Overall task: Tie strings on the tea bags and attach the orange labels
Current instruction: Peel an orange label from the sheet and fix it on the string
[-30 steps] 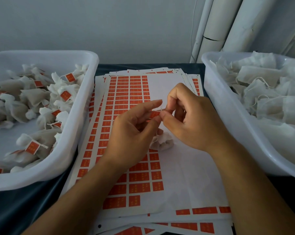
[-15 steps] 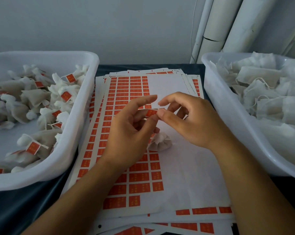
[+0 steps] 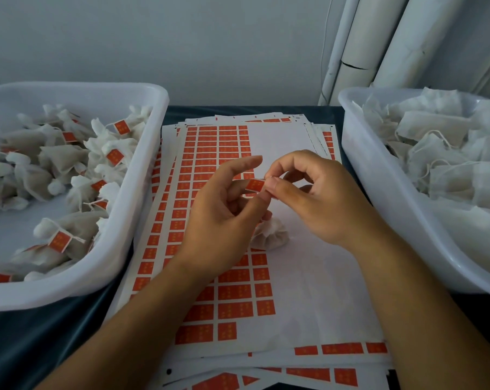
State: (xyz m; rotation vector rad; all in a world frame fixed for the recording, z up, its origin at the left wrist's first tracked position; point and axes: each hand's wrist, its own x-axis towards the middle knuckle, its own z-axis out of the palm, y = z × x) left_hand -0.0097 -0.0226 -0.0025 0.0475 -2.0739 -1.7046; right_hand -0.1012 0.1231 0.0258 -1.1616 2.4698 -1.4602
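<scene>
Orange is showing between the two hands: a single orange label point(image 3: 255, 185) is being pinched over the middle of the tabletop, the right hand point(image 3: 317, 198) gripping its right end between thumb and forefinger while the left hand point(image 3: 224, 212) is supporting it from below with curled fingers, its forefinger reaching out above. Whether the string is running through the label is too fine to tell. Just beneath the hands, a gathered tea bag point(image 3: 272, 235) is lying on the top label sheet point(image 3: 308, 277), which is sitting on a stack of sheets running from the near edge towards the far edge. That sheet is showing many orange labels remaining on its left side and bare backing on its right. Along the left edge, a white tub point(image 3: 131, 220) is holding a heap of tied bags already carrying labels; along the right edge, another white tub point(image 3: 379, 192) is holding a full pile of flat, unlabelled bags with loose strings. Judging by both tubs, the job is looking well under way, with plenty of bags waiting.
</scene>
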